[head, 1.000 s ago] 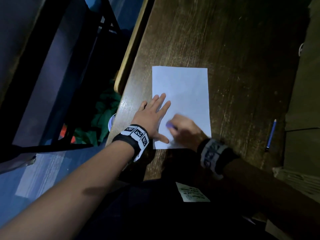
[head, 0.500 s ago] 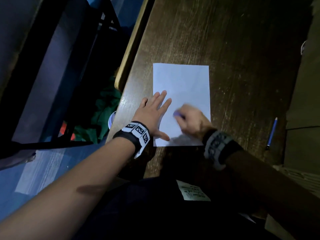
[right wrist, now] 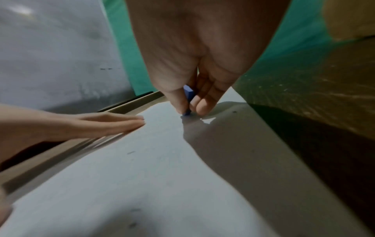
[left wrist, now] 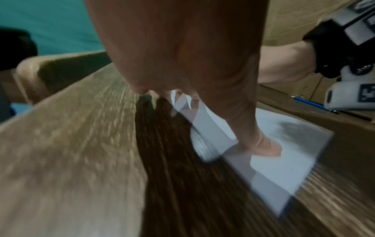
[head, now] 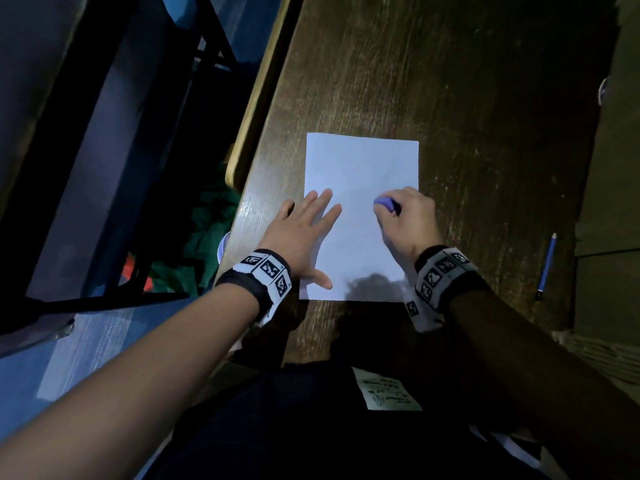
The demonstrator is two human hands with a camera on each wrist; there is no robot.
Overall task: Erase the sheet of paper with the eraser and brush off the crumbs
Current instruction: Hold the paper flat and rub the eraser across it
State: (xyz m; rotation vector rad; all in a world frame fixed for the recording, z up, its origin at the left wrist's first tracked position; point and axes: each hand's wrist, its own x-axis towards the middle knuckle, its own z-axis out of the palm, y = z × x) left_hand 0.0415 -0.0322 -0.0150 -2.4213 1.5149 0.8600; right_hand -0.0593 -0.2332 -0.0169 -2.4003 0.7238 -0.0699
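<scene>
A white sheet of paper lies on the dark wooden desk. My left hand lies flat with straight fingers on the sheet's left side, thumb near the lower edge. My right hand pinches a small blue eraser and presses its tip onto the sheet near the right edge. In the right wrist view the eraser stands upright between thumb and fingers on the paper, with a few dark crumbs lying on the sheet. In the left wrist view my left thumb presses on the paper.
A blue pencil lies on the desk to the right of the sheet. The desk's left edge drops to a dark chair frame and green cloth below. A small printed slip lies on my lap.
My right hand has carried the eraser up and to the right across the sheet, from its lower middle to near its right edge. My left hand has stayed flat on the left side.
</scene>
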